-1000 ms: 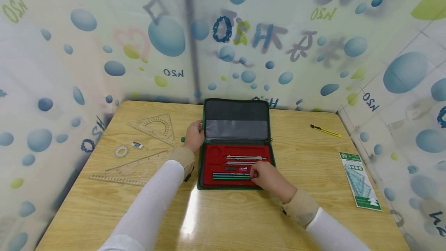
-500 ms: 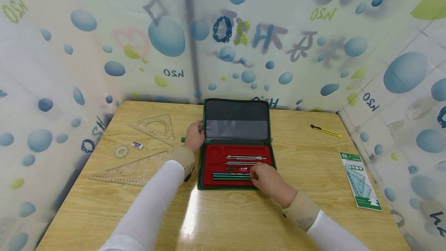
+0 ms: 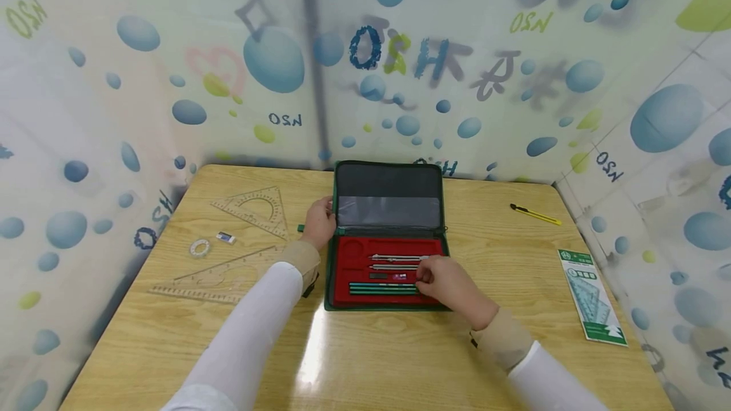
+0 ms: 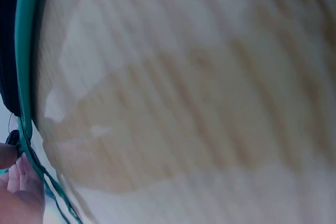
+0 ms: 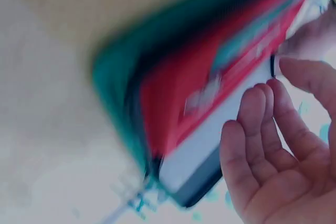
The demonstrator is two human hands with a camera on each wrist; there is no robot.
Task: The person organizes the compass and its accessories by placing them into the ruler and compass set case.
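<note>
A green zip case (image 3: 389, 306) for drawing instruments lies unfolded, its dark lid (image 3: 389, 179) raised at the back. Its red tray (image 3: 411, 246) bears green pencils (image 3: 381, 288), a silver compass (image 3: 394, 257), another slim silver tool (image 3: 394, 267) and a small eraser (image 3: 399, 276). At the left edge by the hinge, my left hand (image 3: 318, 224) pinches the case; its thumb and fingers show round the green edge in the left wrist view. My right hand (image 3: 451, 284) hovers over the tray's right side, its fingers (image 5: 252, 111) loosely bent with nothing visible between them.
On the left lie two clear set squares (image 3: 251, 210), a white tape roll (image 3: 200, 247) and a small eraser (image 3: 225, 237). To the right are a yellow utility knife (image 3: 535, 214) and a green-and-white packet (image 3: 591, 297). Patterned walls border the table (image 3: 365, 360).
My right hand has drawn back slightly up and to the right from the pencils' ends, showing more of them. My left hand has stayed at the case's edge.
</note>
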